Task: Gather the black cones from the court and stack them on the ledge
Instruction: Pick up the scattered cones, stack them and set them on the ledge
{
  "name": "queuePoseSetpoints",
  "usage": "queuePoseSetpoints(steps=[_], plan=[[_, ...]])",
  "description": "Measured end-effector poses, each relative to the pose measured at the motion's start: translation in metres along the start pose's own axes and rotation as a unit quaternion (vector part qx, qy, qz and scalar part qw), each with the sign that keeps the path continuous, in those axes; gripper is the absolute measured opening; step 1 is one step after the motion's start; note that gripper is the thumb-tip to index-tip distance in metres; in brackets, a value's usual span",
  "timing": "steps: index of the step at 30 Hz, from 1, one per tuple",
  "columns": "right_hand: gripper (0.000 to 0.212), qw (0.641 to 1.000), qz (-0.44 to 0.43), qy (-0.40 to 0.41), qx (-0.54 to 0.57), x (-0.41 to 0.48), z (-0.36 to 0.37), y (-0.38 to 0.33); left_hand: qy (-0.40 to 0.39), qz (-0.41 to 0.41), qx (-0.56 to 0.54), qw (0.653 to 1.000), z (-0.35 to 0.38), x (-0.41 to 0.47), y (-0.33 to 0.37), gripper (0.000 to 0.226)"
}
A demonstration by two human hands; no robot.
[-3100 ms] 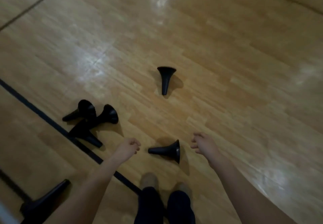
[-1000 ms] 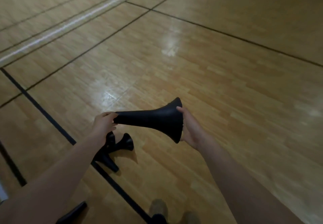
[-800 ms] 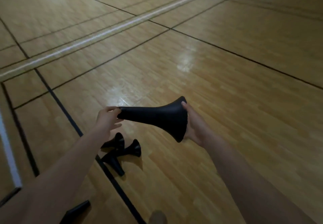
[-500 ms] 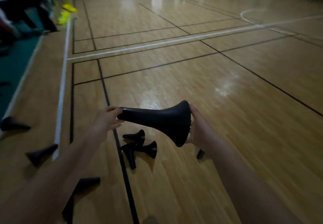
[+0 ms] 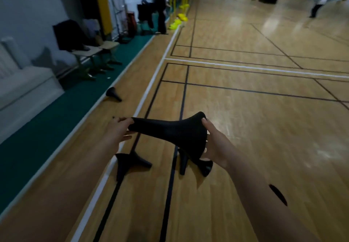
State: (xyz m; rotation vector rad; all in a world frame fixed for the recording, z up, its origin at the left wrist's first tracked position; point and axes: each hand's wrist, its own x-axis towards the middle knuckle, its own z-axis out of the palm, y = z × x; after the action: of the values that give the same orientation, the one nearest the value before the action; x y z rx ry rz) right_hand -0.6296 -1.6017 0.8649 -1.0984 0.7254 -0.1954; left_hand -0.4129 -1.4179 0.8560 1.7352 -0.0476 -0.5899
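I hold a black cone (image 5: 170,132) sideways in front of me, above the court floor. My left hand (image 5: 118,130) grips its narrow tip and my right hand (image 5: 214,143) holds its wide base. Below it several black cones lie tipped on the wood: two crossed on the white line (image 5: 128,163) and a cluster under my right hand (image 5: 192,163). Another black cone (image 5: 113,94) lies on the green strip by the wall. A pale ledge (image 5: 24,85) runs along the left wall.
Chairs with bags (image 5: 90,53) stand along the left wall past the ledge. Yellow objects (image 5: 177,21) sit by the sideline farther on. One person (image 5: 162,5) stands at the wall and another (image 5: 319,1) moves at the far right. A black sliver (image 5: 278,194) shows beside my right forearm.
My view has swung up and left, from the floor to the wall side of the hall. I picked the cone off the floor with both hands and still hold it the same way.
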Motion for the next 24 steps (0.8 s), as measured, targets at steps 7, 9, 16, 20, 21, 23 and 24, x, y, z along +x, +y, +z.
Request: queuePoseSetpoints(steps=[7,9,16,20,21,23,24], plan=[[0.045,0.996,0.022,-0.072,-0.039,0.028,0.093,-0.001,0.084,-0.001,-0.064,0.994,-0.097,-0.011,-0.007,0.026],[0.055,0.994,0.032,-0.094,-0.055,0.037,0.126,0.003,0.115,-0.003,-0.075,0.99,-0.132,-0.01,-0.011,0.027],[0.067,0.982,0.072,-0.157,-0.071,0.055,0.249,0.019,0.185,0.002,-0.084,0.979,-0.255,0.002,-0.018,0.025],[0.067,0.973,0.066,-0.206,-0.081,0.063,0.315,0.033,0.219,0.007,-0.09,0.972,-0.321,0.006,-0.02,0.028],[0.068,0.972,0.066,-0.208,-0.087,0.065,0.33,0.037,0.223,0.008,-0.096,0.97,-0.335,0.007,-0.02,0.029],[0.073,0.972,0.079,-0.2,-0.096,0.07,0.367,0.045,0.239,0.011,-0.109,0.965,-0.37,0.008,-0.022,0.029],[0.077,0.973,0.089,-0.189,-0.096,0.07,0.382,0.047,0.245,0.01,-0.112,0.963,-0.382,0.007,-0.024,0.029]])
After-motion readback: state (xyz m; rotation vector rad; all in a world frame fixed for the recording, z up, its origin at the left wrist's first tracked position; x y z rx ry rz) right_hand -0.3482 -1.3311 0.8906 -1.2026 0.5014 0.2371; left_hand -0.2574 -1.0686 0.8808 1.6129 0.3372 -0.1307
